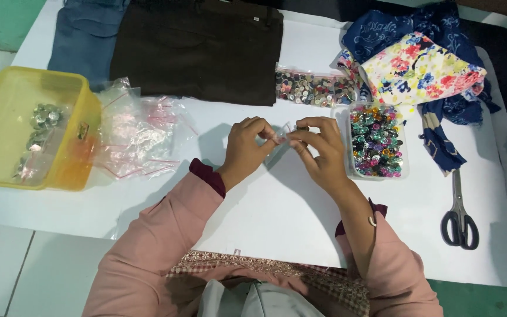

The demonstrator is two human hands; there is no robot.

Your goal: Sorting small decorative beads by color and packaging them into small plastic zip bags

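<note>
- Both hands meet over the white table [277,217]: the left hand [246,149] and the right hand [323,154] each pinch 1 edge of a small clear bag [281,145], fingertips closed on the plastic, the bag stretched between them just above the surface.
- Whether anything is inside the bag cannot be told; it looks flat and close to empty.
- Just beyond the right fingers stands a clear tray of coloured buttons [377,141], full to the brim, so most of the sorting stock seems untouched.
- Further out from the fingertips lies a packed bag of dark buttons [312,89].
- Off to the left of the left fingers sits a heap of empty clear bags [139,132], then a yellow tub [7,100] holding a few filled bags; judged from that, only a small share is done.
- Scissors [459,214] lie well right of the right wrist, below floral cloth [421,67]; folded dark trousers [198,50] lie far beyond the fingers.
- Pale floor tiles [24,270] surround the table.
</note>
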